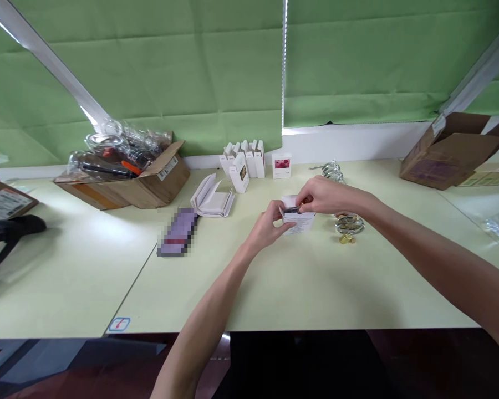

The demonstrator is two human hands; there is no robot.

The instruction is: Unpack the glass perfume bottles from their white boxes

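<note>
A small white box (300,223) with fine print on its side is held above the table in front of me. My left hand (266,228) grips its left side, thumb across the printed face and fingers behind. At the box's top, the fingers of my right hand (318,195) are pinched together; what they hold is hidden. A dark strip (291,210) shows at the top between both hands. Just right of the box, partly covered by my right forearm, lie silvery coiled rings (349,224) with a small gold-coloured piece (346,239) in front.
Several narrow white boxes (249,160) stand at the back beside a white box with a red picture (281,166). Flattened white cartons (216,204) and a blurred purple phone-like thing (178,233) lie left. Cardboard boxes (149,185) stand left, another (444,152) right.
</note>
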